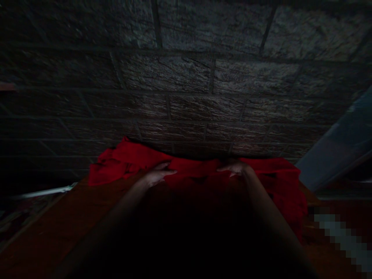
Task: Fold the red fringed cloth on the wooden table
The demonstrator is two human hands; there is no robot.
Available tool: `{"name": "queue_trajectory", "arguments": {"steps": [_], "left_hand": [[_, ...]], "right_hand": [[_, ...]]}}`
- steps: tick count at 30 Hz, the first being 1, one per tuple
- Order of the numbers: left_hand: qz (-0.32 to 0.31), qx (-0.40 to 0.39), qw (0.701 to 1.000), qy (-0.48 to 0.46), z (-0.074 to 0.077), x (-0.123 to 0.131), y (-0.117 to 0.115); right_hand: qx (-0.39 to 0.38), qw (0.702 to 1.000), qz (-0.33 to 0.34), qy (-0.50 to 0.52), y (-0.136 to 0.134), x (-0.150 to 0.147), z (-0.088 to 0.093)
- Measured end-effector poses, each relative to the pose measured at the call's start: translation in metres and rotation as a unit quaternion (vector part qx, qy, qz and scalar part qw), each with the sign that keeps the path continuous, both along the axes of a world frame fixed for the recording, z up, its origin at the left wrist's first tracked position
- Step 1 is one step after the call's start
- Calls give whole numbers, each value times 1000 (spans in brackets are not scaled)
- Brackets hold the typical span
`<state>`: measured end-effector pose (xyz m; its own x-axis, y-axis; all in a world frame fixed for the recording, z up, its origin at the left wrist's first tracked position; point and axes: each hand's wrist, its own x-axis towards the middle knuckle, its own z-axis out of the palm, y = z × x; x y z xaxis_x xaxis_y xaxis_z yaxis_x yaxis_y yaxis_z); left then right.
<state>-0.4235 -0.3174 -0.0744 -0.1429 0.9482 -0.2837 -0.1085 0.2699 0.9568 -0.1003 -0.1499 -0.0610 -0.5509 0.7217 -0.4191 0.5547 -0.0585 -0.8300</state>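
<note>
A long piece of red cloth (197,167) stretches across the far side of a wooden table, close against the wall. Its left end lies bunched in folds, and its right end hangs loosely toward me. My left hand (157,176) grips the near edge of the cloth left of centre, thumb and fingers around the fabric. To the right, my right hand (235,168) takes hold of the same stretch, its fingertips pointing inward. Between the hands the cloth runs fairly flat. Deep shadow hides whatever is below and in front of my hands.
A dark brick wall (186,77) rises directly behind the table (58,224). At right a grey slanted panel (334,143) stands beside the table. A pale thin rod (55,190) shows past the left edge. A pixelated patch covers the lower right.
</note>
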Motion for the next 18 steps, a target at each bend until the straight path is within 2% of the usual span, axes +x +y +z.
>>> {"name": "queue_trajectory", "arguments": {"steps": [5, 8, 11, 13, 16, 18], "left_hand": [[-24, -3, 999, 37, -4, -1, 2], [-53, 18, 997, 59, -5, 2, 3], [-56, 30, 991, 117, -6, 4, 5], [-53, 40, 984, 167, -5, 3, 7], [-15, 63, 967, 245, 3, 2, 8], [36, 93, 923, 371, 12, 6, 6]], "right_hand": [[20, 1000, -1, 20, -1, -1, -2], [65, 997, 2, -35, 2, -3, -2], [99, 989, 8, -108, 4, -5, 2], [149, 974, 26, -171, 3, -8, 7], [271, 931, 38, -242, -5, -14, 17], [320, 914, 29, -248, -12, -15, 23]]}}
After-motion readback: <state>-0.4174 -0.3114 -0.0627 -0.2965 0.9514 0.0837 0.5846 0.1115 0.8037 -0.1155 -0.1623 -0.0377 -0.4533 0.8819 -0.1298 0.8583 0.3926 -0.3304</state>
